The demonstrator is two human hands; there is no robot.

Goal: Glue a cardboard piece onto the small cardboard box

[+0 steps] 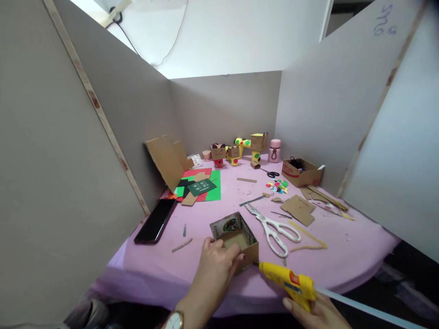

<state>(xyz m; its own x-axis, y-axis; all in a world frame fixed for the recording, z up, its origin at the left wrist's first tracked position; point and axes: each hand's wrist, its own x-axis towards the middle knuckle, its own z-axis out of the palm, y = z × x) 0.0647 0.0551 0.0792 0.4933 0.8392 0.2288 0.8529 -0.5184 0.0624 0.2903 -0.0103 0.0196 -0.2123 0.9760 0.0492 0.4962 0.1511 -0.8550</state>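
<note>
My left hand (216,265) grips the near wall of a small open cardboard box (236,235) that sits on the pink table (343,256); its fingers curl over the rim. My right hand (317,313) holds a yellow glue gun (286,282) by its handle. The gun's nozzle points left and touches the box's near right corner. A white glue stick (363,308) juts out of the back of the gun to the right.
White scissors (274,228) lie just right of the box. A black phone (156,220) lies at the left edge. Coloured paper (202,185), cardboard scraps (300,209), small cardboard figures (236,151), a brown box (302,172) and black scissors (270,173) sit farther back. Grey partition boards (68,160) surround the table.
</note>
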